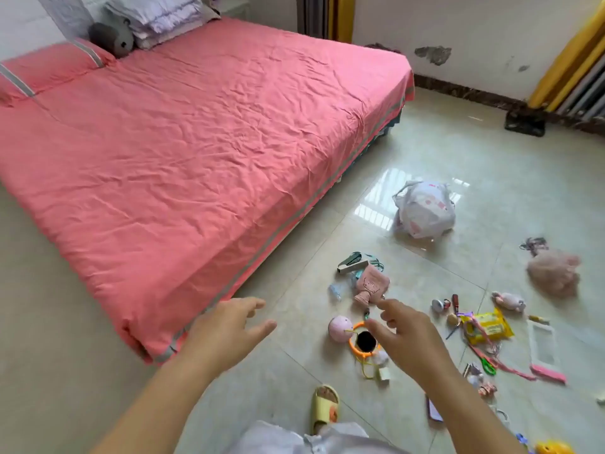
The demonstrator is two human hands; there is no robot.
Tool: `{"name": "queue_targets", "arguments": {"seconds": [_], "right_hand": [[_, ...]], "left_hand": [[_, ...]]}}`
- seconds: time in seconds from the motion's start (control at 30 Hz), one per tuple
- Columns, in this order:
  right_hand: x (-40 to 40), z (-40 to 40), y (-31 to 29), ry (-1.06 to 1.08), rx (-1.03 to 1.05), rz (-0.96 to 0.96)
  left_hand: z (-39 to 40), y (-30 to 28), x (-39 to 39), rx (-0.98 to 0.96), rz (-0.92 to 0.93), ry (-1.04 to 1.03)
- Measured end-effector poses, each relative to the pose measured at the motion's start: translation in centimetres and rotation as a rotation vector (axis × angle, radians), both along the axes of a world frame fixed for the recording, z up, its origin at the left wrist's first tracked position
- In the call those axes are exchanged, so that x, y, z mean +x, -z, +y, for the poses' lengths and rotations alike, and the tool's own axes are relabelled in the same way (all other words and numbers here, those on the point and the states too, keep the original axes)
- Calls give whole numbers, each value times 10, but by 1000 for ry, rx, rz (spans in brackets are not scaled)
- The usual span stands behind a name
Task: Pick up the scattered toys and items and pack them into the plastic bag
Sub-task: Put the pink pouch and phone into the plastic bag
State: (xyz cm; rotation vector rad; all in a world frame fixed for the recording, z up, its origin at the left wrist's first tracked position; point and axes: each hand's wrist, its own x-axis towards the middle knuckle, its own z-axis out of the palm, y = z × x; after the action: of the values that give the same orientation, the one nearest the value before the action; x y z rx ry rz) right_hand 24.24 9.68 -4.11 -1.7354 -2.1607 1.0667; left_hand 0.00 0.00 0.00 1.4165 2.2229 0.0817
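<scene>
A white plastic bag [424, 208] with pink print stands partly filled on the floor, well beyond my hands. Toys lie scattered in front of me: a pink ball [340, 328], an orange-rimmed hand mirror [364, 343], a pink pouch [372, 285], a stapler [351, 262], a yellow packet [489, 327], a fluffy pink plush [553, 272], a small doll [509, 301]. My left hand [226, 329] hovers empty over the bed corner, fingers spread. My right hand [406, 332] is held out above the mirror, fingers apart, holding nothing.
A large bed with a pink sheet [183, 142] fills the left side, its corner close to my left hand. My foot in a yellow slipper [324, 407] stands on the tiled floor. Curtains and a radiator [576, 80] are at the far right.
</scene>
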Motion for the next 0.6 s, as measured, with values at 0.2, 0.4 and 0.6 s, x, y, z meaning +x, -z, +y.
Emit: {"name": "queue_targets", "arguments": {"seconds": [0.2, 0.4, 0.6], "right_hand": [[-61, 108, -15, 56, 24, 45], [-98, 181, -1, 216, 14, 23], [-141, 235, 12, 572, -34, 21]], "left_hand": [[125, 1, -62, 97, -102, 7], [250, 20, -103, 44, -116, 204], [390, 33, -142, -47, -103, 556]]}}
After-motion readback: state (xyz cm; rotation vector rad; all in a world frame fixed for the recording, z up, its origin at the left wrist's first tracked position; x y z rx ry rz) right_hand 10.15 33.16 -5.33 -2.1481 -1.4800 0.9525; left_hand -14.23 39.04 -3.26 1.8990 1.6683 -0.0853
